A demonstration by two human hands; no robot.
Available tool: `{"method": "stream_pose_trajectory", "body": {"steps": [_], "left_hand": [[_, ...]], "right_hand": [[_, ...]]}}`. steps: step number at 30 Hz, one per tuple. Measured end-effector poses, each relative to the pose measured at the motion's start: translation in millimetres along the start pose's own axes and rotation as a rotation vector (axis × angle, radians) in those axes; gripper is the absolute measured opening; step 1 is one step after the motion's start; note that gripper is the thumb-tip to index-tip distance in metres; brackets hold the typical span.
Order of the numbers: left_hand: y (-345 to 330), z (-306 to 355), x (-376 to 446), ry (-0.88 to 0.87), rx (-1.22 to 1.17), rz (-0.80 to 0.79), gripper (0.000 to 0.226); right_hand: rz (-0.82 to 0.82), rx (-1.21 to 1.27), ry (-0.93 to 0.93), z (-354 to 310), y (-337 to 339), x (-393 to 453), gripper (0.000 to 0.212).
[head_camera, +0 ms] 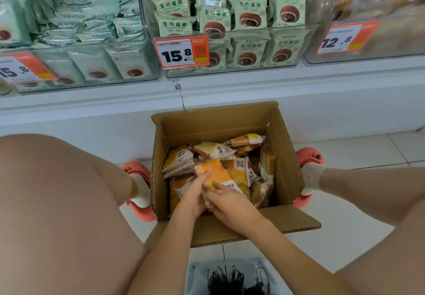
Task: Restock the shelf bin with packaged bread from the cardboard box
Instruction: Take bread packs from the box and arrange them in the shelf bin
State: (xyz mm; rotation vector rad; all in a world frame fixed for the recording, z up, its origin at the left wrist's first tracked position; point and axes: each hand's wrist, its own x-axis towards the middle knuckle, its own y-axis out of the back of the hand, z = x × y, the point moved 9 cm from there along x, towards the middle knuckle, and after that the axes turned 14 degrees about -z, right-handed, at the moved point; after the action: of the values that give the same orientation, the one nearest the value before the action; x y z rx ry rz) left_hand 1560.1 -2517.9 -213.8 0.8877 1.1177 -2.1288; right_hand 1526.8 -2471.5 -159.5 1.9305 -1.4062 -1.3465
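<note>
An open cardboard box [220, 124] stands on the floor between my knees, holding several orange-and-white bread packets [179, 159]. Both hands are inside it. My left hand [195, 194] and my right hand [226, 199] together hold one orange packet [216, 174] at the top of the pile, fingers wrapped round its near end. Above, a clear shelf bin [230, 30] holds several green packaged buns behind a 15.8 price tag [181, 52].
A second clear bin [76, 48] of pale green packets sits at the left and another bin [368, 19] with a 12.8 tag at the right. White shelf base [92, 115] runs behind the box. Pink shoes [310, 156] flank it on the tiled floor.
</note>
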Motion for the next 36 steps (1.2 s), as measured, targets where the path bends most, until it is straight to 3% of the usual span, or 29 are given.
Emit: {"method": "stream_pose_trajectory", "body": {"steps": [1,3,6,8,10,14,20,22,25,27,30,33,36], "left_hand": [[4.1,-3.4,-4.4,-0.023,-0.008,0.058,0.031],[8.1,-9.1,-5.2,-0.074,-0.095,0.059,0.035],[11.2,2.6,-0.3,-0.169,-0.132,0.039,0.077],[7.7,9.3,4.4,-0.188,-0.132,0.017,0.094],[-2.8,13.5,1.7,-0.192,-0.152,-0.036,0.096],[-2.8,6.4,0.9,-0.187,-0.186,-0.035,0.067],[-6.2,9.3,-0.2,-0.187,-0.221,-0.082,0.053],[-6.6,23.6,-1.5,-0.258,-0.209,-0.092,0.043],[-2.5,51.6,-6.6,-0.360,-0.061,-0.073,0.045],[4.7,61.8,-10.0,-0.383,0.034,-0.023,0.031],[8.8,67.4,-17.6,-0.422,-0.033,-0.002,0.020],[0.0,73.1,-24.1,-0.476,-0.106,-0.098,0.028],[-12.7,81.9,-30.9,-0.501,-0.100,-0.216,0.023]], "right_hand": [[0.005,0.047,0.038,0.5,-3.0,-0.9,0.033],[0.133,0.258,0.037,8.7,9.7,-9.0,0.018],[0.504,0.640,-0.121,46.5,43.8,-33.8,0.011],[0.678,0.788,-0.236,74.2,57.0,-47.1,0.008],[0.609,0.997,-0.303,93.4,51.8,-44.4,0.019],[0.196,1.410,-0.265,86.7,14.8,-28.4,0.039],[0.246,1.317,-0.180,81.3,19.9,-26.0,0.014],[0.255,1.201,-0.187,85.1,29.0,-26.9,0.015],[0.281,1.089,-0.179,87.0,44.3,-27.3,0.014],[0.308,1.091,-0.175,88.5,50.2,-26.5,0.018],[0.363,1.196,-0.181,91.4,51.6,-23.9,0.028],[0.359,1.271,-0.184,88.7,50.2,-19.5,0.030],[0.363,1.173,-0.149,80.4,68.3,-20.3,0.016]]}}
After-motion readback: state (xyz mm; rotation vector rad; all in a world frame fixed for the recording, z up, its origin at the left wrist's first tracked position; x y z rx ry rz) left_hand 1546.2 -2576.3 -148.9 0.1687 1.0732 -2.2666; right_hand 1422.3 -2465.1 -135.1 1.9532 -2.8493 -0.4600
